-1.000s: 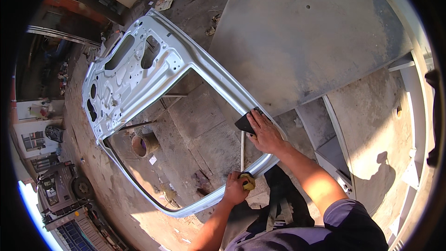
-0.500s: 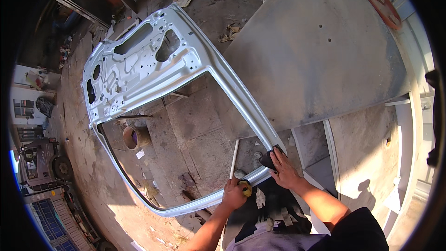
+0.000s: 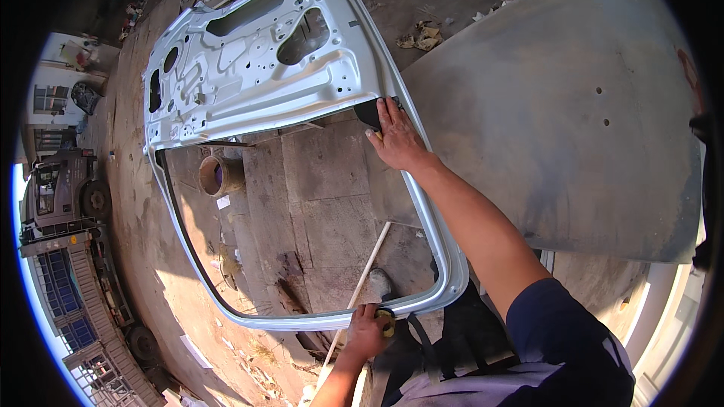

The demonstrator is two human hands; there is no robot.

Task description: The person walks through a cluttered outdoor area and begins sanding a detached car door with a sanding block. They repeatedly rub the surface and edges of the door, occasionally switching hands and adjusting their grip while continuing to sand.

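Note:
A silver-white car door shell (image 3: 249, 124) with a large open window frame lies tilted before me. My right hand (image 3: 398, 136) presses a thin black sheet (image 3: 367, 114) onto the inner corner where the window frame meets the door panel; whether it is sandpaper or cloth I cannot tell. Its fingers lie over the sheet. My left hand (image 3: 365, 331) is at the near rail of the frame, fingers curled, with a yellowish roll of tape (image 3: 387, 322) in its grip. The underside of that hand is hidden.
A large grey flat panel (image 3: 550, 128) stands to the right of the door. Through the window opening show a bucket (image 3: 220, 175) and a pale stick (image 3: 369, 264). A truck (image 3: 64, 192) is at the far left. Debris (image 3: 424, 36) lies on the floor.
My right hand has moved far up the side rail with the black sheet, from the near right corner to the panel's corner. My left hand stays by the near rail. The view has shifted.

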